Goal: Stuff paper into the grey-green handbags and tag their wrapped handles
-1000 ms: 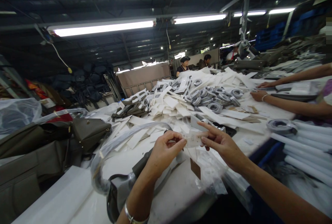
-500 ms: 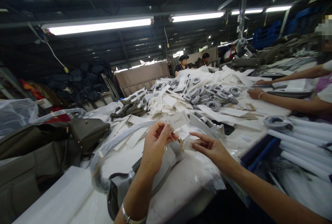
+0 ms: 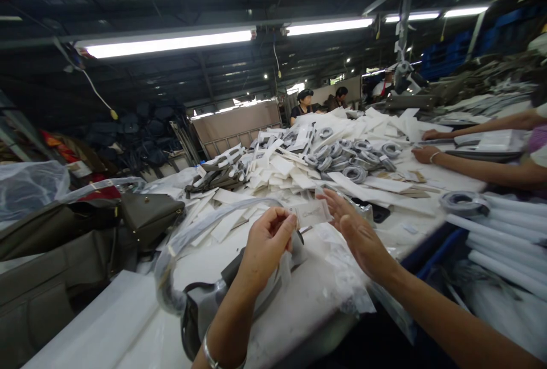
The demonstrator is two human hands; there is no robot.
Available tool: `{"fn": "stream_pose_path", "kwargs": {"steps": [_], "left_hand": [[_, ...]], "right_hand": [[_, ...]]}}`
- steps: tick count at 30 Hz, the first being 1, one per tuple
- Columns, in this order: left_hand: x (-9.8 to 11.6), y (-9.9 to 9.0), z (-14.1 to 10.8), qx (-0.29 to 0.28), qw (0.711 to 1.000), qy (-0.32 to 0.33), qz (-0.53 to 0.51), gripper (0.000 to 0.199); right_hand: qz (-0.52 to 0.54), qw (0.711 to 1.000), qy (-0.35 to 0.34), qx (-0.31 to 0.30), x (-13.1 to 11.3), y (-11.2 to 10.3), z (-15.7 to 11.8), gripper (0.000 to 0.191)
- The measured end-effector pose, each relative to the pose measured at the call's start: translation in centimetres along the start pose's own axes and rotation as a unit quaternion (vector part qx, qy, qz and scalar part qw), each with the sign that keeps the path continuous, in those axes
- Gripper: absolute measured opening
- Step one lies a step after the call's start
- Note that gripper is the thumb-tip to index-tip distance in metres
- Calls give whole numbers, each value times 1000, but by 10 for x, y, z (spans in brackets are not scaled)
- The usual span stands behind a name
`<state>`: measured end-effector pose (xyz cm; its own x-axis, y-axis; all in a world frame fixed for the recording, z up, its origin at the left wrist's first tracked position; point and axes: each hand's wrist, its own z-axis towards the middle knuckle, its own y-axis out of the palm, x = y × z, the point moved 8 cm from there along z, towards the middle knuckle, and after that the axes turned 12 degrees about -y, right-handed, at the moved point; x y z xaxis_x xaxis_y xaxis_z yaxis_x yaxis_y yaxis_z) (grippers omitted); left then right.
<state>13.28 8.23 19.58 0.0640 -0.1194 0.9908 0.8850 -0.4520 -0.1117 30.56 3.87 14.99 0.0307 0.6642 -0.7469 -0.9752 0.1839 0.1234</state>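
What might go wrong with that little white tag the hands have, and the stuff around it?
The white tag might slip, since only the left hand pinches it; the right hand is open. If dropped, it could get lost among the white strips. The clear plastic at the table's edge might slide off.

White table (image 3: 299, 309) under white strips (image 3: 282, 168)

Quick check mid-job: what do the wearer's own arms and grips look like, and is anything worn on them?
The left grip is ungloved, with a shiny silver-coloured bangle at its wrist. The right grip is ungloved too, its wrist without jewellery. No sleeve shows on either forearm.
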Motion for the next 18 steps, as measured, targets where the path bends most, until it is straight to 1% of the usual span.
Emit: {"fn": "stream_pose_path", "kwargs": {"steps": [1,3,4,6,9,11,13,14,16,18], "left_hand": [[1,1,0,2,1000,7,21,30],[2,4,-1,0,998,21,56,29],[2,5,-1,-3,998,24,66,30],[0,4,0,-10,998,24,63,31],[-2,1,0,-21,999,15,40,33],[-3,-1,0,-31,999,5,34,31],[-3,-1,-1,-47,999,-5,16,28],[-3,0,-1,-58,998,-10,-4,27],[-2,-1,-2,-73,995,-19,-63,28],[0,-4,-3,-74,988,-22,-136,29]], "right_hand": [[6,1000,-2,-21,-7,5,4,68],[-31,998,22,-47,-13,10,8,66],[-65,996,34,-44,-14,8,10,61],[-117,992,38,-16,-17,2,13,56],[-139,990,7,19,-23,-8,16,57],[-172,984,-25,23,-29,-12,16,41],[-195,979,-57,9,-34,-11,13,22],[-192,979,-74,-1,-35,-8,11,16],[-168,980,-106,-24,-34,-1,5,13],[-152,978,-136,-54,-29,8,-4,15]]}}
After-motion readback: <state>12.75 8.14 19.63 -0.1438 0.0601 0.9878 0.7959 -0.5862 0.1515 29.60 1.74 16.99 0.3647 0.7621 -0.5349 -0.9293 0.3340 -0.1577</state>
